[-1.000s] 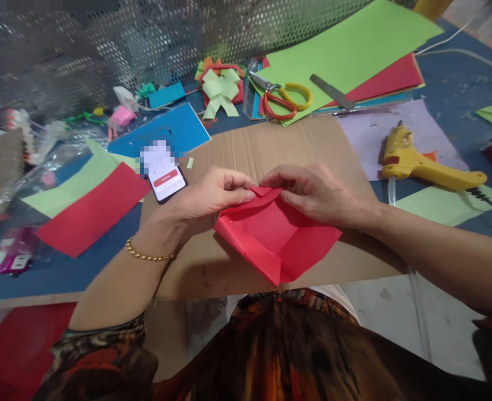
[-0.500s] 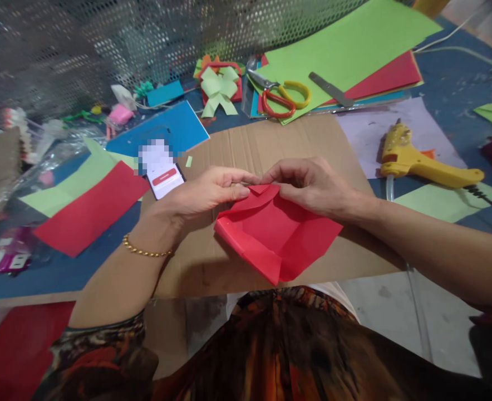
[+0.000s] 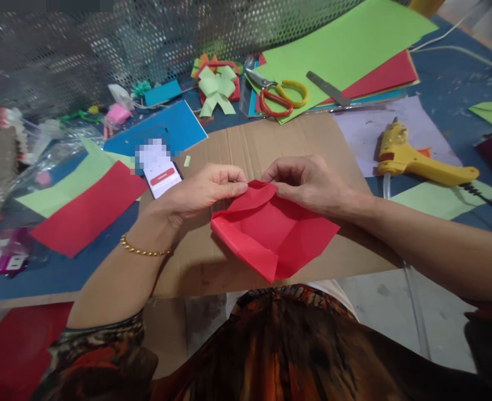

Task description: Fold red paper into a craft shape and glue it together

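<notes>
A folded piece of red paper (image 3: 271, 228) is held above a brown cardboard sheet (image 3: 212, 273), its near edges bent up like low walls. My left hand (image 3: 215, 189) pinches its far left edge between thumb and fingers. On the far right edge, the thumb and fingertips of my right hand (image 3: 302, 181) close on the paper close by. Between the two hands the far edge is folded over into a small flap. The fingertips behind that edge are partly hidden.
A yellow glue gun (image 3: 421, 159) lies at right on purple paper (image 3: 354, 133). Scissors (image 3: 277, 94) and a metal blade (image 3: 329, 88) rest on green sheets (image 3: 354, 50) behind. A phone (image 3: 162, 178) and a red paper strip (image 3: 89, 209) are at left.
My left fingertips have drawn slightly apart from the right ones along the far edge. The red paper stays in both hands; the whole view has shifted a little.
</notes>
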`<state>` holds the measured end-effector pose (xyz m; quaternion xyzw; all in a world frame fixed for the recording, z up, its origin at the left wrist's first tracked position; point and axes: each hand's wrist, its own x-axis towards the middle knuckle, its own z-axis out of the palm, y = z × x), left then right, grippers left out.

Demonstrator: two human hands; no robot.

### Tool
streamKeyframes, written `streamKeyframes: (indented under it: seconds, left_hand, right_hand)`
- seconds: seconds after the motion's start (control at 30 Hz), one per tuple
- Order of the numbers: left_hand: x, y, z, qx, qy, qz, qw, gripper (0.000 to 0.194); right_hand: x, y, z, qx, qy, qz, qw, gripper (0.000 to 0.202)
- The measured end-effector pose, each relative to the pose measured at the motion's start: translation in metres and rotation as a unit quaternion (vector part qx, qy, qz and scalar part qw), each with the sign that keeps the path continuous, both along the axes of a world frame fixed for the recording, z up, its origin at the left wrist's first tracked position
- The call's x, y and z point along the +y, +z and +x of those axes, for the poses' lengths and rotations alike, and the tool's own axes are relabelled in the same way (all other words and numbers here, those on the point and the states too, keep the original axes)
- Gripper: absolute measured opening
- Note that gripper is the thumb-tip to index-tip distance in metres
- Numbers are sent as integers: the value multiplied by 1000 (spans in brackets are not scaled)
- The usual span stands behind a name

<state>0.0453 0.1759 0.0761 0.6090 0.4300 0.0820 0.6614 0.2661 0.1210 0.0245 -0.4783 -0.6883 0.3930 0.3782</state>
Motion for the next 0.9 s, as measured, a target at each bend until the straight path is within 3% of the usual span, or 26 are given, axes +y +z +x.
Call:
streamKeyframes:
  seconds: [0.13, 0.33, 0.53, 0.9]
  left_hand:
    - [-3, 1, 0, 2, 3, -4, 1000, 31]
    - [0, -4, -4, 24, -18, 27, 999, 30]
    - [2, -5, -5, 34, -19, 44, 998, 30]
    - [1, -4, -7, 19, -15, 49, 998, 20]
  right_hand:
    - [2, -4, 1, -3, 7, 16, 1000, 29]
    - [6, -10, -1, 26, -3, 33, 999, 16]
    - [3, -6, -2, 16, 1, 70, 997, 32]
    - [3, -4, -2, 16, 31, 72, 997, 15]
